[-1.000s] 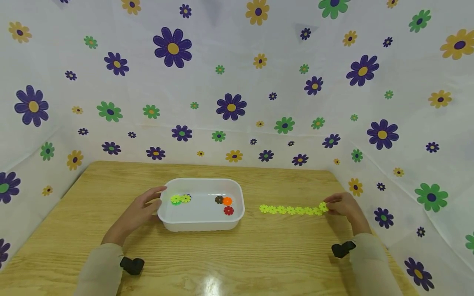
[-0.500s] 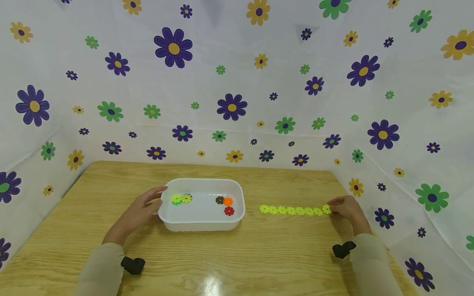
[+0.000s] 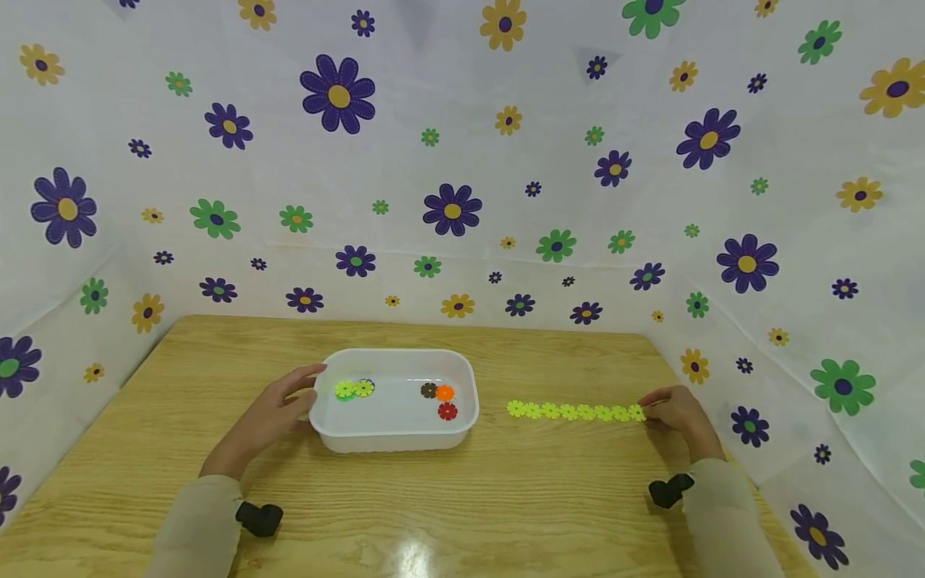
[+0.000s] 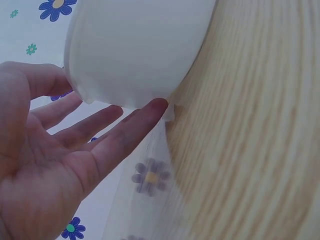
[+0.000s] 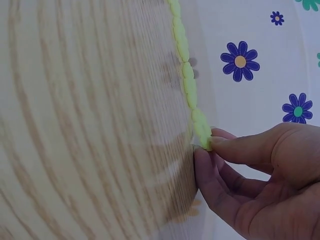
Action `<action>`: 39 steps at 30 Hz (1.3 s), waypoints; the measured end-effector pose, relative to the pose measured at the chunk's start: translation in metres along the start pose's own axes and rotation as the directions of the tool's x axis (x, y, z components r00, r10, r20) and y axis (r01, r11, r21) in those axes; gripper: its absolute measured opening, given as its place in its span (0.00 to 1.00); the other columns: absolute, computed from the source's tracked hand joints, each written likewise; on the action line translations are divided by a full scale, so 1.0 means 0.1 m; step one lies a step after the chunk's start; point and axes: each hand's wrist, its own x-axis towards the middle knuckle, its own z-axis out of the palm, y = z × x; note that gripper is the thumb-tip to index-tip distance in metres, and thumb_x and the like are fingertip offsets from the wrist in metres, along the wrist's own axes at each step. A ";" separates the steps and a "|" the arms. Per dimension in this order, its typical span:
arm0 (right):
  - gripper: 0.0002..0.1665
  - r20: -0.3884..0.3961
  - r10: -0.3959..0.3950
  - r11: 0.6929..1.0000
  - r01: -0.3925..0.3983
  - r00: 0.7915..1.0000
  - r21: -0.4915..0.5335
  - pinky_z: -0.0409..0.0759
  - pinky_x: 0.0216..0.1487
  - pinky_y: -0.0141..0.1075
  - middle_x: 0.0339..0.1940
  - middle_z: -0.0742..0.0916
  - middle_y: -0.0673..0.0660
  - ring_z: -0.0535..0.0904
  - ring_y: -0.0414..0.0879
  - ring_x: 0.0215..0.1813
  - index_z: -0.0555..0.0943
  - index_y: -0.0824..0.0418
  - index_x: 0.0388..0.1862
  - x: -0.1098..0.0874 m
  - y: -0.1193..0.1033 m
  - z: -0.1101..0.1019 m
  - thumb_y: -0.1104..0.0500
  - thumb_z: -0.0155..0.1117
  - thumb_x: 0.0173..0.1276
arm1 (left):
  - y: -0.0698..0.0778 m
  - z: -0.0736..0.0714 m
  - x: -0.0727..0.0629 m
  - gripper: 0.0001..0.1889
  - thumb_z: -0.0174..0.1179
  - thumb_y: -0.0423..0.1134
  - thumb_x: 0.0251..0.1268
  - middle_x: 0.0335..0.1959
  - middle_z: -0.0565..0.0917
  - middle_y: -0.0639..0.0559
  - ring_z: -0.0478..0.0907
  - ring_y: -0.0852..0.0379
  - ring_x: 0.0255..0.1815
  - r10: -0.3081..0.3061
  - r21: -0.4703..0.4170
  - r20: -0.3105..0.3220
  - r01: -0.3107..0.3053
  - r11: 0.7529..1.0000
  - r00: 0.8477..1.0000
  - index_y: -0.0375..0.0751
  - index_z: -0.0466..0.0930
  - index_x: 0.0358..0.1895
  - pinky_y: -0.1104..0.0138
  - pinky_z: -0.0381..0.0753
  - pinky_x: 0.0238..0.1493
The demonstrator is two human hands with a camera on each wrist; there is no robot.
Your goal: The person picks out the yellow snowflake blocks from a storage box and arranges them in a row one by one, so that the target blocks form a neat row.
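Note:
My right hand (image 3: 675, 408) pinches the end yellow disc (image 5: 202, 131) between thumb and fingertips. That disc ends a straight chain (image 3: 568, 412) of several yellow flower-shaped interlocking discs lying on the table, their edges joined or meeting. In the right wrist view the chain (image 5: 188, 80) appears edge-on, and the fingers cover part of the end disc. My left hand (image 3: 278, 409) rests at the left end of the white plastic tray (image 3: 393, 441). Seen from the left wrist, its fairly straight fingers (image 4: 135, 125) touch the rim of the tray (image 4: 140, 50).
Inside the tray, yellow discs (image 3: 354, 388) overlap green and purple ones at the left; a brown disc (image 3: 429, 391), an orange disc (image 3: 444, 393) and a red disc (image 3: 447, 411) lie at the right. A flower-print sheet (image 3: 405, 177) surrounds the wooden table (image 3: 462, 506).
The end yellow disc, tilted up at first, has come down into line with the chain, and my right hand has lowered slightly with it. My left hand and the tray stay in place.

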 end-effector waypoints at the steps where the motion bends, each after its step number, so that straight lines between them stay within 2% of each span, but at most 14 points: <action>1: 0.17 0.003 -0.003 1.000 0.003 1.000 0.004 0.89 0.39 0.34 0.41 0.88 0.67 0.85 0.41 0.35 0.80 0.80 0.54 0.00 0.00 0.00 0.69 0.61 0.72 | 0.00 0.00 0.00 0.30 0.48 0.43 0.84 0.80 0.59 0.29 0.64 0.25 0.77 0.001 -0.001 0.001 -0.001 1.000 1.000 0.47 0.54 0.83 0.49 0.87 0.59; 5: 0.17 0.003 -0.007 1.000 0.007 1.000 -0.001 0.90 0.39 0.35 0.40 0.87 0.66 0.86 0.42 0.34 0.80 0.80 0.53 -0.01 0.00 0.00 0.68 0.61 0.72 | 0.00 0.00 0.00 0.30 0.48 0.43 0.84 0.80 0.59 0.29 0.64 0.25 0.77 0.005 -0.002 0.001 -0.005 1.000 1.000 0.47 0.54 0.83 0.48 0.87 0.59; 10: 0.16 -0.015 -0.056 0.989 0.054 0.998 -0.139 0.89 0.39 0.39 0.41 0.88 0.68 0.85 0.46 0.35 0.81 0.78 0.52 -0.02 -0.11 0.00 0.65 0.60 0.73 | 0.01 0.01 0.01 0.30 0.48 0.42 0.84 0.81 0.57 0.28 0.63 0.23 0.77 0.011 0.003 0.001 -0.011 1.000 1.000 0.46 0.53 0.83 0.46 0.86 0.60; 12: 0.17 -0.009 -0.101 0.980 0.098 0.995 -0.172 0.89 0.40 0.41 0.44 0.88 0.72 0.86 0.51 0.37 0.80 0.78 0.53 -0.04 -0.20 0.01 0.64 0.59 0.74 | 0.01 0.01 0.01 0.30 0.47 0.42 0.84 0.81 0.57 0.28 0.62 0.23 0.77 0.010 0.007 -0.001 -0.010 1.000 1.000 0.47 0.53 0.83 0.44 0.85 0.60; 16: 0.19 0.025 -0.185 0.971 0.186 0.983 -0.147 0.91 0.44 0.46 0.52 0.85 0.77 0.88 0.61 0.43 0.79 0.79 0.57 -0.08 -0.44 0.09 0.64 0.58 0.76 | 0.00 0.02 0.02 0.30 0.47 0.42 0.84 0.82 0.56 0.29 0.61 0.23 0.78 0.006 0.016 -0.006 -0.006 1.000 1.000 0.47 0.53 0.83 0.44 0.85 0.61; 20: 0.18 0.041 -0.235 0.961 0.239 0.971 -0.137 0.91 0.47 0.47 0.53 0.85 0.76 0.87 0.64 0.48 0.80 0.77 0.56 -0.13 -0.72 0.22 0.63 0.59 0.76 | -0.01 0.02 0.03 0.29 0.47 0.42 0.84 0.82 0.56 0.29 0.61 0.23 0.78 0.010 0.020 -0.006 -0.010 1.000 1.000 0.47 0.53 0.83 0.45 0.85 0.61; 25: 0.15 0.061 -0.299 0.941 0.305 0.952 -0.149 0.90 0.50 0.48 0.52 0.86 0.70 0.87 0.63 0.49 0.83 0.70 0.54 -0.22 -1.13 0.43 0.62 0.60 0.77 | -0.01 0.02 0.03 0.29 0.46 0.41 0.85 0.81 0.56 0.29 0.62 0.23 0.77 0.023 0.014 -0.007 -0.023 1.000 1.000 0.47 0.53 0.83 0.46 0.86 0.60; 32: 0.13 0.125 -0.411 0.893 0.427 0.903 -0.145 0.91 0.46 0.43 0.51 0.89 0.67 0.88 0.57 0.46 0.85 0.67 0.52 -0.30 -1.68 0.76 0.62 0.62 0.76 | -0.01 0.02 0.02 0.29 0.46 0.41 0.85 0.82 0.56 0.29 0.61 0.23 0.77 0.027 0.015 -0.010 -0.027 1.000 1.000 0.47 0.54 0.83 0.46 0.85 0.61; 35: 0.11 0.151 -0.434 0.879 0.454 0.888 -0.143 0.91 0.45 0.42 0.48 0.89 0.65 0.89 0.55 0.43 0.85 0.66 0.50 -0.30 -1.86 0.94 0.62 0.63 0.75 | 0.00 0.02 0.03 0.29 0.46 0.42 0.85 0.82 0.56 0.29 0.61 0.23 0.77 0.022 0.016 -0.007 -0.022 1.000 1.000 0.47 0.53 0.83 0.45 0.85 0.61; 39: 0.09 0.174 -0.444 0.872 0.469 0.879 -0.142 0.91 0.42 0.38 0.45 0.90 0.62 0.88 0.50 0.39 0.86 0.64 0.48 -0.30 -2.07 1.18 0.62 0.65 0.74 | 0.00 0.02 0.03 0.29 0.46 0.41 0.85 0.81 0.56 0.28 0.61 0.22 0.77 0.023 0.012 -0.002 -0.023 1.000 1.000 0.46 0.53 0.83 0.46 0.85 0.61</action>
